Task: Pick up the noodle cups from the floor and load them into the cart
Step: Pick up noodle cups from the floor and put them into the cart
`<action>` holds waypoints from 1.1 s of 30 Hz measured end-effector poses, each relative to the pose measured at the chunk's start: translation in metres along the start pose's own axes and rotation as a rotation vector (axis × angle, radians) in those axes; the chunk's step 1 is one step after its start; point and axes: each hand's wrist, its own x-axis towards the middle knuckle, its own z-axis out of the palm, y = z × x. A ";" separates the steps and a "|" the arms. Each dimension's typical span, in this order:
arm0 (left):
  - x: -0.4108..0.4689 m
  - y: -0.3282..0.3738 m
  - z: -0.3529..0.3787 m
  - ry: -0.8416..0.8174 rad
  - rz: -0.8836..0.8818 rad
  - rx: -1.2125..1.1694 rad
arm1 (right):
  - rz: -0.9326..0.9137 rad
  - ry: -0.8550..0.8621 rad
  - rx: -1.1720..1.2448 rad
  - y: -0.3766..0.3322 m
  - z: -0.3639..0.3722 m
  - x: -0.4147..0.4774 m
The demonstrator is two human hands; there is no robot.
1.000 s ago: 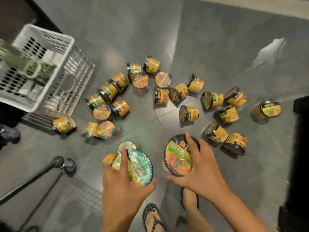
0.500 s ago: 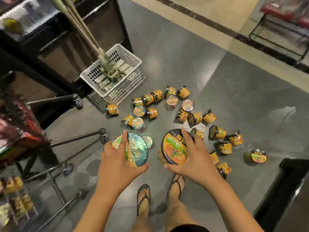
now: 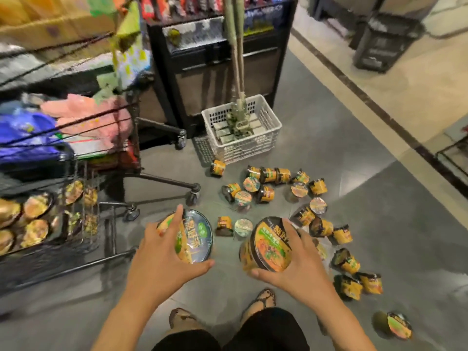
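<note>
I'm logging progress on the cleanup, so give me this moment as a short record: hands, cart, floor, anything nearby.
left hand: grips a noodle cup, lid towards the camera
right hand: grips a second noodle cup
cart: at the left, loaded cups in its lower basket
floor: many scattered cups, some upright, some on their sides
nearby: white plastic basket just beyond the scattered cups

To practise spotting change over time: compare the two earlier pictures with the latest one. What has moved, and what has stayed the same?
The person has risen, raising both hands higher above the floor; the cart has come into view on the left. The left hand still grips the blue-lidded cup, the right hand the orange-lidded cup; nothing let go. The scattered cups and white basket stayed put.
</note>
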 end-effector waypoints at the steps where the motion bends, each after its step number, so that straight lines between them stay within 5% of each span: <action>1: -0.006 -0.015 -0.010 0.017 -0.017 -0.005 | -0.023 -0.003 -0.017 -0.012 0.007 -0.002; 10: -0.052 -0.139 -0.074 0.159 -0.138 -0.039 | -0.220 0.034 -0.085 -0.124 0.074 -0.008; 20: -0.086 -0.256 -0.106 0.235 -0.354 -0.135 | -0.286 -0.135 -0.061 -0.190 0.153 0.009; 33: -0.015 -0.339 -0.160 0.445 -0.637 -0.403 | -0.506 -0.374 -0.250 -0.362 0.231 0.174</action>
